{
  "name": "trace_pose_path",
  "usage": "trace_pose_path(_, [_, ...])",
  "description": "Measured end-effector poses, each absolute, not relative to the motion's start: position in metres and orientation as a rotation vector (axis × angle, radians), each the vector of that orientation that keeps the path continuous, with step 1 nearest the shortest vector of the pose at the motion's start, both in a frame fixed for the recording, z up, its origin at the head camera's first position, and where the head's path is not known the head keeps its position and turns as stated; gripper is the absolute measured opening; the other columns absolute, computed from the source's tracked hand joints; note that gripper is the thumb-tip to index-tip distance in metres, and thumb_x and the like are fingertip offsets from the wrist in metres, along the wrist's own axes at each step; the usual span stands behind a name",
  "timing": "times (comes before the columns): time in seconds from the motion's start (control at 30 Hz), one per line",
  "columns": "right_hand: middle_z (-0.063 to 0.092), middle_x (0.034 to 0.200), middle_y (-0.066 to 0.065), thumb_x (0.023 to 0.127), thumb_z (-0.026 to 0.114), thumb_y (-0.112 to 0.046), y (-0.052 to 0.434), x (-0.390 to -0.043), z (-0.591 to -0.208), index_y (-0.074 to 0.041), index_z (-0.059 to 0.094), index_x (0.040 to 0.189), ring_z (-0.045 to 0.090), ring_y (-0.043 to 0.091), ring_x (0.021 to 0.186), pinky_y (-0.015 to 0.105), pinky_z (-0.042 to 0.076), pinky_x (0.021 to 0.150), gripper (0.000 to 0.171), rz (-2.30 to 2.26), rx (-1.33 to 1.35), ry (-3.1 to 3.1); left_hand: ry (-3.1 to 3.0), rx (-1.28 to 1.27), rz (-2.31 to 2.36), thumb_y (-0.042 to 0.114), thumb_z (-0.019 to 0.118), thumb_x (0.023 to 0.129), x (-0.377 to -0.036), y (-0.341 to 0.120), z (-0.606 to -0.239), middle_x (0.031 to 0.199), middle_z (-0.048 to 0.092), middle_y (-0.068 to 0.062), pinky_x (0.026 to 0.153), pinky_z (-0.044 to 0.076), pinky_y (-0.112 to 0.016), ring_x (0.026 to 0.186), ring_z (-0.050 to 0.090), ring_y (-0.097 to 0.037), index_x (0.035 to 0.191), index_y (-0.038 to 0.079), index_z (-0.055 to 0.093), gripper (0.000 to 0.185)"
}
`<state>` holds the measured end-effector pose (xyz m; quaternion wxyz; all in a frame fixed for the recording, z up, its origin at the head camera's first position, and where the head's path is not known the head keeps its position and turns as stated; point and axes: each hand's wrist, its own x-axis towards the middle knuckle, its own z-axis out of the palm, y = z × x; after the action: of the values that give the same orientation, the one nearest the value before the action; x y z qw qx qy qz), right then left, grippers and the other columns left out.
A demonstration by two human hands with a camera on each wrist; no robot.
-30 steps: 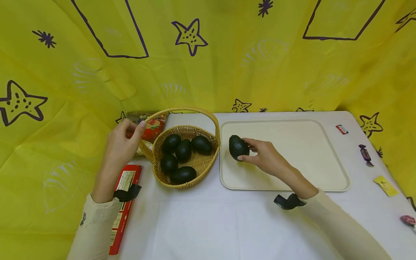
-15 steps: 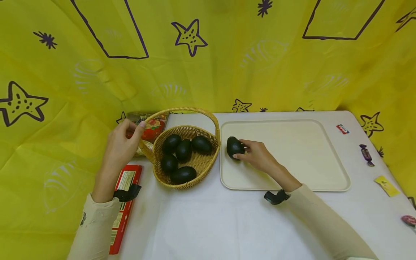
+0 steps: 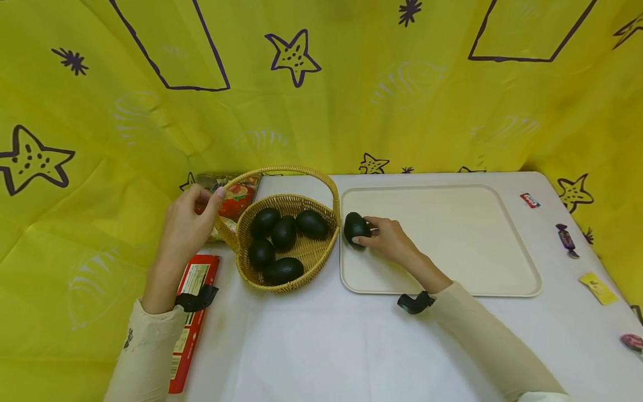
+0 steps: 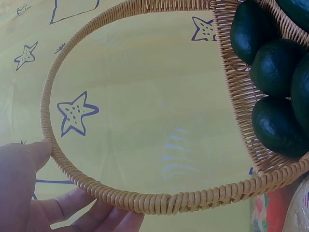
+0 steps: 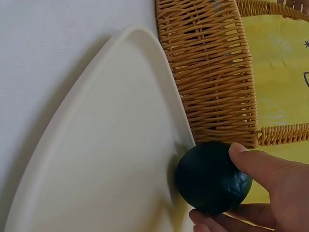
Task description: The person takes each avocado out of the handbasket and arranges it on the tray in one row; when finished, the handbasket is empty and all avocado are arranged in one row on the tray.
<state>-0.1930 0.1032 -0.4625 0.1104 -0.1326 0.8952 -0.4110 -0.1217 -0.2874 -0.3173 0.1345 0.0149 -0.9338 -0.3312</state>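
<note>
My right hand [image 3: 384, 239] grips a dark green avocado [image 3: 355, 227] at the left edge of the cream tray [image 3: 477, 245], close to the wicker basket [image 3: 311, 257]. In the right wrist view, fingers and thumb curl round the avocado [image 5: 212, 177] just above the tray [image 5: 106, 159], beside the basket wall [image 5: 212, 72]. My left hand [image 3: 188, 223] holds the basket's handle [image 3: 223, 226] at its left end; the left wrist view shows fingers [image 4: 72, 205] curled under the handle [image 4: 145, 200]. Several avocados [image 3: 283, 231] lie in the basket.
A red box [image 3: 191, 312] lies under my left forearm. A colourful packet [image 3: 233, 195] sits behind the basket. Wrapped sweets [image 3: 565, 237] and small packets [image 3: 596, 287] lie at the table's right side. Yellow star-printed cloth [image 3: 321, 84] hangs behind.
My right hand has carried the avocado leftward across the tray, from near its left-middle to its left edge by the basket. The left hand has not moved.
</note>
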Motion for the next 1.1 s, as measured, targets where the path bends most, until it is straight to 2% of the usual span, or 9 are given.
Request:
trace_pose_path(0.53, [0.073,0.124,0.024,0.095,0.080,-0.042,0.093,-0.196,-0.464,0.003,0.061,0.141,0.073,0.036,0.112,0.048,0.056,0.092,0.067,-1.130,-0.352,2.692,-2.706,0.053,-0.963,0.053,0.052,0.108,-0.122,-0.287,-0.317,0.104,0.066,-0.017,0.081,0.042,-0.042,0.092,0.056,-0.029,0.106,0.002,0.062,0.053])
trace_pose_path(0.73, [0.073,0.123,0.026,0.094,0.079,-0.044,0.090,-0.195,-0.463,0.005,0.057,0.145,0.072,0.037,0.113,0.049,0.056,0.094,0.074,-1.101,-0.322,2.703,-2.709,0.049,-0.962,0.054,0.052,0.108,-0.122,-0.288,-0.317,0.102,0.066,-0.017,0.080,0.042,-0.042,0.091,0.055,-0.029,0.106,0.001,0.062,0.054])
trace_pose_path(1.1, [0.068,0.132,0.029,0.095,0.079,-0.044,0.099,-0.189,-0.458,0.002,0.049,0.153,0.071,0.039,0.118,0.052,0.055,0.100,0.079,-1.106,-0.336,2.688,-2.719,0.042,-0.964,0.055,0.052,0.108,-0.123,-0.290,-0.317,0.102,0.066,-0.016,0.080,0.042,-0.042,0.090,0.055,-0.029,0.104,0.002,0.061,0.054])
